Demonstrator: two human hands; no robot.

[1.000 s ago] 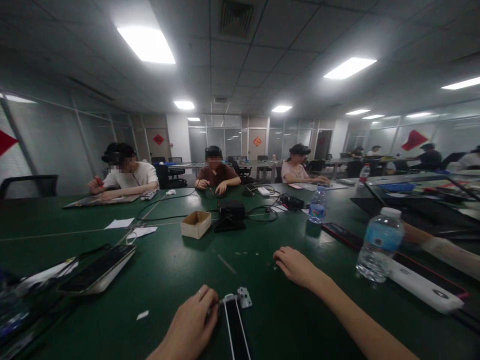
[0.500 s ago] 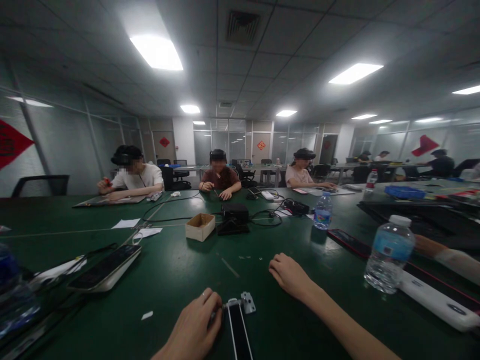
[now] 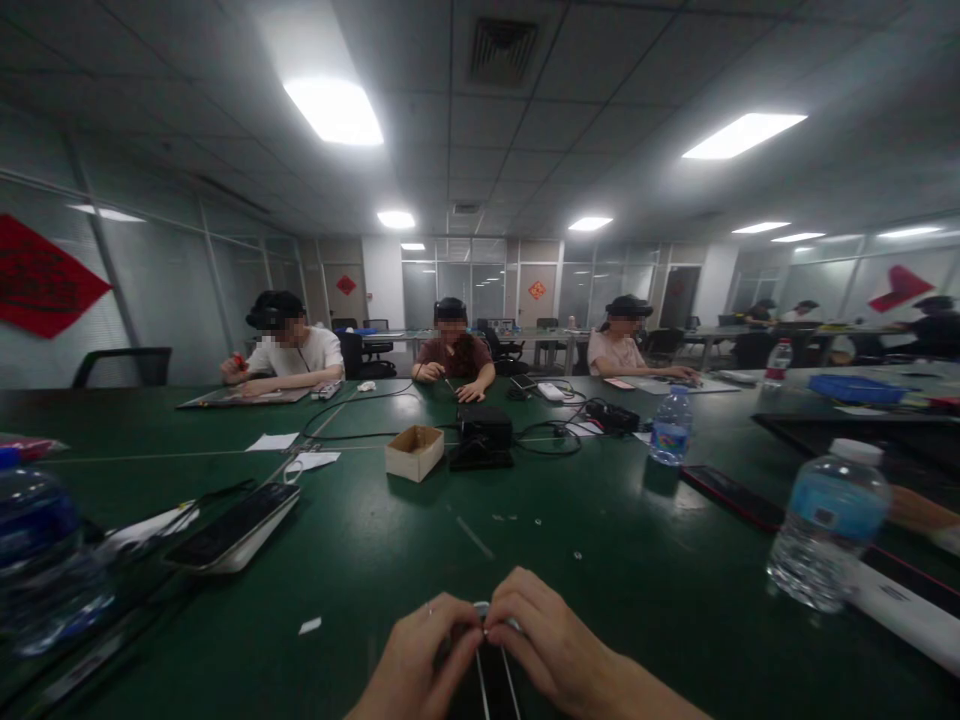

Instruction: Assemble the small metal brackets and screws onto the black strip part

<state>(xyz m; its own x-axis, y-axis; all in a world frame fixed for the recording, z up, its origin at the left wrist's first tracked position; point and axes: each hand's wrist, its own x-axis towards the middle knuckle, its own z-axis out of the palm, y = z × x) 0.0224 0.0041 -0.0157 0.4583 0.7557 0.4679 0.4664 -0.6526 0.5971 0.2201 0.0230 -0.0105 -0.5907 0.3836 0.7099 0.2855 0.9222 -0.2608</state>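
Just in front of me at the bottom edge lies a long, narrow black strip [image 3: 496, 690] with pale edges and a rounded pale far end. My left hand [image 3: 420, 655], wearing a ring, is closed at the left of that end, thumb and fingers pinched. Opposite it, my right hand [image 3: 555, 640] is closed too, its fingertips meeting those of the left over the strip. A tiny pale bit shows between the fingertips, too small to name. The hands cover most of the strip's far end. Beyond the right hand lies a small pale ring [image 3: 577, 555].
A small open box [image 3: 415, 455] and a black device [image 3: 481, 436] with cables stand ahead. Left are a phone [image 3: 236, 525] and a large bottle [image 3: 45, 560]; right, two water bottles [image 3: 829, 525] [image 3: 670, 428]. Another person's arm [image 3: 926, 512] reaches in at right; several people sit across.
My right hand has come back and left from the tabletop to the strip's end, meeting my left hand. The metal plate there is now hidden. The view has turned slightly left.
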